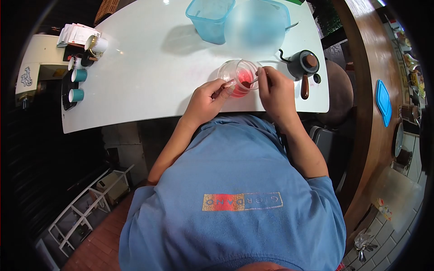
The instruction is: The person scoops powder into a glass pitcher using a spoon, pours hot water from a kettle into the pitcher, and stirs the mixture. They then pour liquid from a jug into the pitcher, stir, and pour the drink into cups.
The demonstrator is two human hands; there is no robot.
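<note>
Just past the table's near edge, a clear plastic cup [238,94] with red contents stands between my two hands. Another clear round rim overlaps it, and I cannot tell whether that is a second cup. My left hand [209,100] pinches the cup's rim from the left, thumb and fingers pressed together. In my right hand [276,89] is the handle of a small spoon [253,81], gripped between thumb and fingers. The spoon slants down into the cup, where something dark red shows at its tip. My right fingers partly hide the handle.
Two light blue plastic containers [207,23] stand beyond the cup, the right one blurred by a hazy patch. At the right is a dark pot [302,64] with a wooden handle. Cups [77,95] and papers [81,34] line the white table's left end.
</note>
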